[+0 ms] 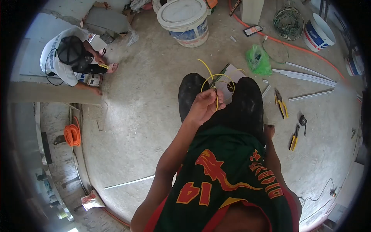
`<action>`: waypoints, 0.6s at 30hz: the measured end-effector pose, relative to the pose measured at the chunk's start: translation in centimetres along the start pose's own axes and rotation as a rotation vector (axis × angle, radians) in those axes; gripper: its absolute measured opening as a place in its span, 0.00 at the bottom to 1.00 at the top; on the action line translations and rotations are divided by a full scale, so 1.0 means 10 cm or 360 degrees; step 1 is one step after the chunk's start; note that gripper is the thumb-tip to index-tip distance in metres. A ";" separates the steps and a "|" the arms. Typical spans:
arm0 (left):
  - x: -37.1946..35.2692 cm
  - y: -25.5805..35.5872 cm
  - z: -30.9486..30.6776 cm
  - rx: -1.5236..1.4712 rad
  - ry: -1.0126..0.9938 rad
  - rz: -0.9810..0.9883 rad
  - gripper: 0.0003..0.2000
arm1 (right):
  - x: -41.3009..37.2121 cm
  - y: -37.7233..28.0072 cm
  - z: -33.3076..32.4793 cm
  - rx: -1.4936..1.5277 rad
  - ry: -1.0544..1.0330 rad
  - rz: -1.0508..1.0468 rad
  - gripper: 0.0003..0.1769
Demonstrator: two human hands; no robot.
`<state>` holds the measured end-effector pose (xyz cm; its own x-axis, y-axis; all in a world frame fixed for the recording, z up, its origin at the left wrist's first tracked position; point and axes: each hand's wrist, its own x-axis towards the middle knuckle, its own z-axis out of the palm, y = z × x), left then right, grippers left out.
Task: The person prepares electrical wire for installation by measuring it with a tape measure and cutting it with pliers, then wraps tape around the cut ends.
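Observation:
My left hand (207,105) is in front of my knees, its fingers closed in a pinch on a thin yellow wire (210,69). The wire curls into a loose loop above the hand, and one free end points up and left. Behind the loop, a pale flat piece with a dark green edge (232,73) shows between my knees. Down beside my right thigh is my right hand (269,131), low near the floor; its fingers are mostly hidden. Closest to it on the floor are yellow-handled pliers (282,105), a second yellow-handled pair (295,138) and a black tape measure (303,120).
A co-worker (73,54) crouches at the upper left. A lidded bucket (185,23) stands ahead. To the right are a green plastic bag (258,61), white strips (305,76), an orange hose (286,41), coiled wire (288,23) and an open bucket (319,33). Orange tubing (72,135) lies left.

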<state>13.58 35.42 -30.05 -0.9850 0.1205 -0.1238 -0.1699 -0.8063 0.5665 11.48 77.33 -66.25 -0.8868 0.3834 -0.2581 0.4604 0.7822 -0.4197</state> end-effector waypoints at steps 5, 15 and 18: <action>-0.10 -0.01 0.04 0.0296 0.0040 0.0056 0.10 | 0.01 -0.51 -0.27 -0.0217 0.0841 -0.0487 0.23; -0.12 -0.07 0.28 0.1308 0.0111 0.0093 0.11 | -1.32 -3.71 -2.08 0.1758 -0.1536 -0.0971 0.14; -0.19 -0.08 0.35 0.1455 0.0335 0.0322 0.10 | -1.38 -3.82 -2.08 0.1671 -0.1506 -0.1072 0.10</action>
<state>15.45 37.89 -27.43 -0.9876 -0.1496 -0.0471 -0.0436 -0.0261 0.9987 5.25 52.42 -28.59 -0.7718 -0.6344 -0.0432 0.1839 -0.1577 -0.9702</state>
